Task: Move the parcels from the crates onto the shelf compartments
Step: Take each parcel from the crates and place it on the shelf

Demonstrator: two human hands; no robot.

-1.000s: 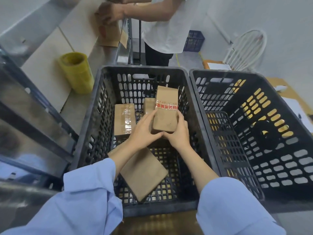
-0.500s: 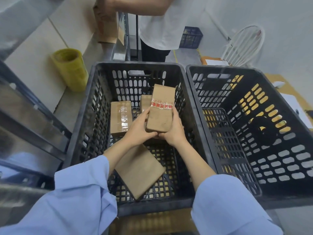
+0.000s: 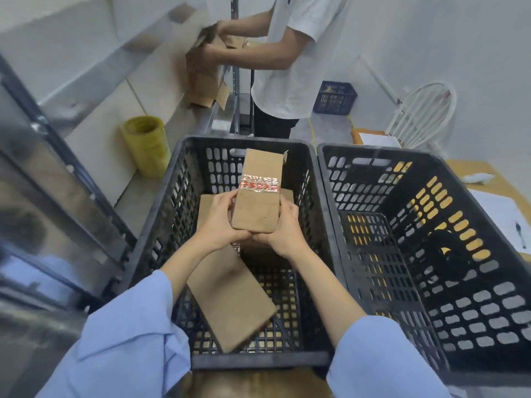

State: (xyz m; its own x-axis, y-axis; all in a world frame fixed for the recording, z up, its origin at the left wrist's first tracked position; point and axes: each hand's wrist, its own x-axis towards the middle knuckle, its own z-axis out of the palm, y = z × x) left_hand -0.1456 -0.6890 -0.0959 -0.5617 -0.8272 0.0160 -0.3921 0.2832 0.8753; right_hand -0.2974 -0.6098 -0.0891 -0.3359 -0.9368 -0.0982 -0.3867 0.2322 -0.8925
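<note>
Parcel (image 3: 260, 214) higher between left hand (image 3: 219, 222), right hand (image 3: 284, 234); tape (image 3: 260, 183) writing illegible

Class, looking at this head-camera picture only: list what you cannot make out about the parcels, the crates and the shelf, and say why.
Head view:
1. Print on the tape round the held parcel: too small and blurred.
2. Number of parcels in the left crate: the held parcel, left hand and right hand hide some.
3. Contents of the shelf: blurred, cut off by the left edge.
</note>
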